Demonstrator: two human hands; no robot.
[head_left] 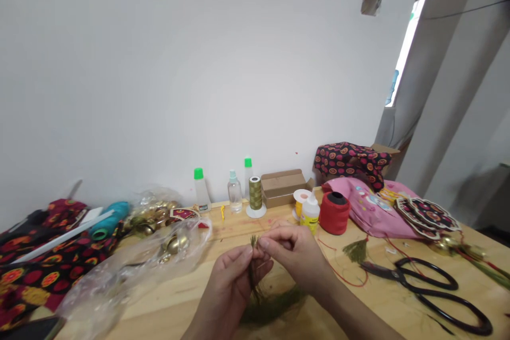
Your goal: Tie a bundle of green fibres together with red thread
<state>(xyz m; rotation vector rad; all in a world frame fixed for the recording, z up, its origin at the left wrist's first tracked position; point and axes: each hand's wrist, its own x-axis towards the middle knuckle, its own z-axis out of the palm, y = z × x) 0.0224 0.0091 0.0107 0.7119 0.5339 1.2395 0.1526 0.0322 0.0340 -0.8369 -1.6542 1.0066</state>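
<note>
My left hand [235, 279] is closed around a bundle of olive-green threads [254, 279], whose short ends poke up above the fingertips. The lower strands hang down beneath the fingers. Close against the top of the bundle, my right hand [292, 252] pinches with thumb and forefinger; whatever lies between these fingertips is too small to make out. Under both hands a loose heap of dark green thread [274, 305] lies on the wooden table [223, 236]. A finished-looking green tassel [356, 250] rests to the right, by the black scissors [398, 274].
Behind my hands stand a spool of olive thread [255, 194], a glue bottle [309, 215], a red thread cone [334, 214] and a cardboard box [282, 188]. Plastic bags with brass bells [177, 243] and patterned cloth [51, 276] lie left. A pink bag [362, 212] sits right.
</note>
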